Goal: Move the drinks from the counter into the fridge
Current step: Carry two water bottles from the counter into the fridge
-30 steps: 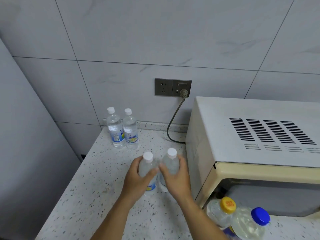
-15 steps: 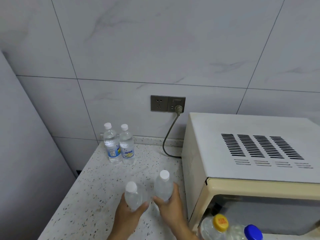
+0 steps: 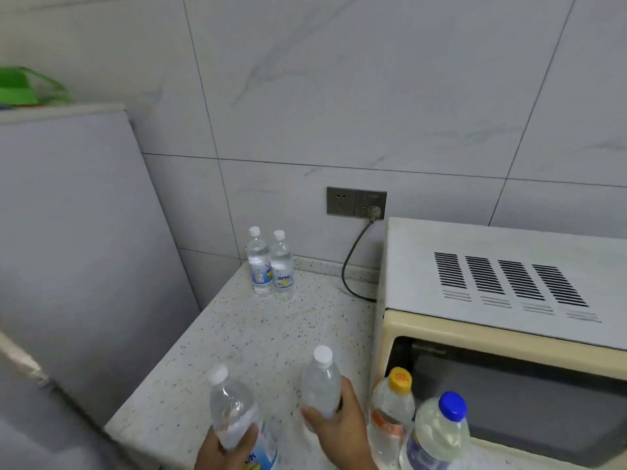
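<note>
My left hand (image 3: 224, 451) grips a clear water bottle (image 3: 234, 415) with a white cap, lifted above the counter's front edge. My right hand (image 3: 339, 432) holds a second clear white-capped bottle (image 3: 320, 385) just to the right. Two more water bottles (image 3: 259, 262) (image 3: 282, 268) stand side by side at the back of the speckled counter (image 3: 271, 334), against the wall. The grey fridge (image 3: 84, 249) stands to the left of the counter; its door cannot be seen clearly.
A cream microwave (image 3: 509, 317) fills the counter's right side, its cord (image 3: 353, 266) running to a wall socket (image 3: 356, 201). A yellow-capped bottle (image 3: 390, 418) and a blue-capped bottle (image 3: 437, 432) stand in front of it. A green item (image 3: 23, 86) lies on the fridge.
Both hands have lifted their bottles off the counter and drawn them back toward me and leftward. The view has swung left, bringing the fridge into sight.
</note>
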`<state>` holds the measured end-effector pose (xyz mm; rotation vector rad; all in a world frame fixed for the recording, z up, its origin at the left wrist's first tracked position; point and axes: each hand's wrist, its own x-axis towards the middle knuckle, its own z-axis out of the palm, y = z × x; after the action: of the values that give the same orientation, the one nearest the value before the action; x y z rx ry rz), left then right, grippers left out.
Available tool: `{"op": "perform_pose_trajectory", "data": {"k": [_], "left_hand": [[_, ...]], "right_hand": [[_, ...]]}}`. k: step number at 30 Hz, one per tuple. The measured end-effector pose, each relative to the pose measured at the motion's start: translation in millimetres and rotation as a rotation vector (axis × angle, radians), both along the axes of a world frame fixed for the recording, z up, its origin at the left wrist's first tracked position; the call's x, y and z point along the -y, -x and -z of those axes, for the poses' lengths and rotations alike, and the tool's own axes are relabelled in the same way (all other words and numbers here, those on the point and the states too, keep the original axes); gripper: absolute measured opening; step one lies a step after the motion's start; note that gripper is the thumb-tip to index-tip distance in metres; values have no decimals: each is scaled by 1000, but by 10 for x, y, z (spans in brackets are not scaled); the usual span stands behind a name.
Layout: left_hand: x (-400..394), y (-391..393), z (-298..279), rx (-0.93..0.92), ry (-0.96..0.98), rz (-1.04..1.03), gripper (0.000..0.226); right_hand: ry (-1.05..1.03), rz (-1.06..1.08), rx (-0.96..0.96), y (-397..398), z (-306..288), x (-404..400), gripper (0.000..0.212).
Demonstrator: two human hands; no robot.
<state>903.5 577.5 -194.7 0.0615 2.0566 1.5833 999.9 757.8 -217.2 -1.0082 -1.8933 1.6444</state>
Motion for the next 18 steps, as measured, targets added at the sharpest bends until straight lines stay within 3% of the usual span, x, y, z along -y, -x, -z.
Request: {"op": "perform_pose_trajectory", "data": {"k": [6, 13, 18], "left_hand": [[557, -426, -123, 59, -111, -285, 13], [1583, -702, -59, 21, -72, -374, 15], [2458, -938, 63, 55, -99, -609, 13]], "right_hand": [[133, -37, -80, -276, -26, 501, 33], [262, -448, -19, -294, -19, 1379, 38], [262, -616, 45, -194, 78, 2167, 38]]}}
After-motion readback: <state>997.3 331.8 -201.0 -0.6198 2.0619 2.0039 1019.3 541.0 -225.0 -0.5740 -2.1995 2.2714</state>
